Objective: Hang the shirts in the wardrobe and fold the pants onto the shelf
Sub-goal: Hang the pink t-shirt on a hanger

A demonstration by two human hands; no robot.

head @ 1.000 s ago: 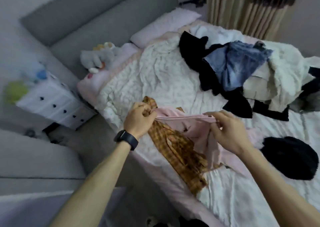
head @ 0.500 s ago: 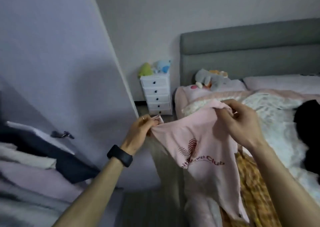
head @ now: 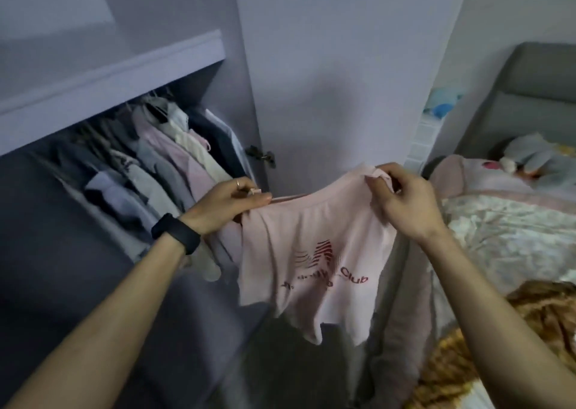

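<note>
1. The wardrobe point(head: 109, 78) stands open at the far left. Hanging garments point(head: 174, 159) in grey, pink, cream and dark tones are packed close together on its rail.
2. A black wristband point(head: 176, 234) sits on the left wrist, in front of the lower ends of those garments.
3. The left hand point(head: 224, 206) is raised just in front of the wardrobe opening. Its fingers are clamped on the left top corner of the pink shirt point(head: 311, 253), thumb against forefinger. A ring point(head: 238, 183) shows on one finger. A small pale tab protrudes at the fingertips, and what it is cannot be told.
4. The wardrobe door point(head: 327, 81) is swung open behind the hands, with a dark hinge point(head: 260, 156) on its inner edge.
5. The pink shirt hangs in the air between the two hands, held by its top edge, in front of the open door and between wardrobe and bed. Its front faces the camera with a red striped emblem and lettering, of which only "Club" is legible. The lower hem hangs free, touching nothing.
6. The right hand point(head: 405, 203) holds the shirt's right top corner, fingers curled and pinched on a fold of fabric, slightly higher than the left.
7. A white drawer unit point(head: 425, 137) is partly visible past the door edge, with a blue soft toy point(head: 442, 103) on top.
8. The bed point(head: 514, 228) fills the right side, with a grey headboard point(head: 530, 87) and a crumpled pale cover. A grey soft toy point(head: 530, 156) lies near the headboard.
9. A plaid garment point(head: 530, 330), orange-brown, lies on the bed's near edge at lower right.
</note>
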